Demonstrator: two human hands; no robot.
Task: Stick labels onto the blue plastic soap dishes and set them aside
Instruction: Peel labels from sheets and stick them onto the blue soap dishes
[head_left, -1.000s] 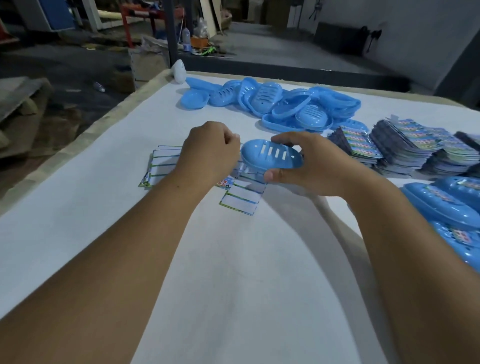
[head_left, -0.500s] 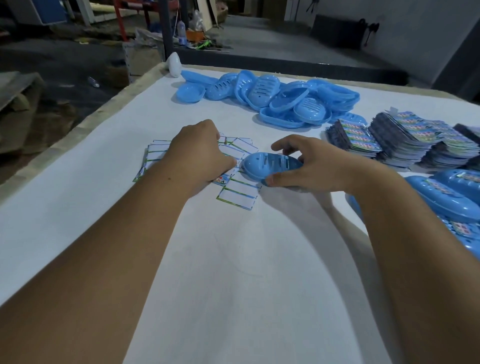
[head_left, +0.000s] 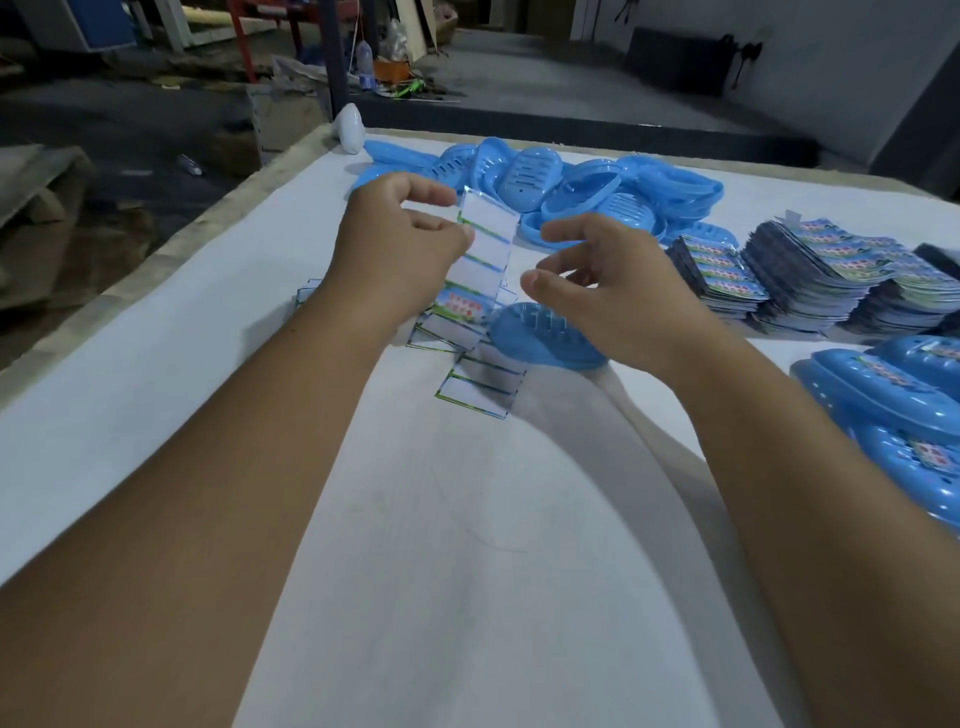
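I see the left hand (head_left: 395, 249) pinching a label strip (head_left: 480, 249) held upright above the table (head_left: 156, 395), right hand (head_left: 618, 291) w/ fingers loosely spread, holding nothing, just above the blue soap dish (head_left: 540, 338) lying on spent backing sheets (head_left: 478, 384).

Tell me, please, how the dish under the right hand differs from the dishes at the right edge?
The near dish bears no label; the edge dishes carry colourful labels. The near dish lies alone by the label sheets; the edge dishes lie packed together. All are blue, slotted and oval.
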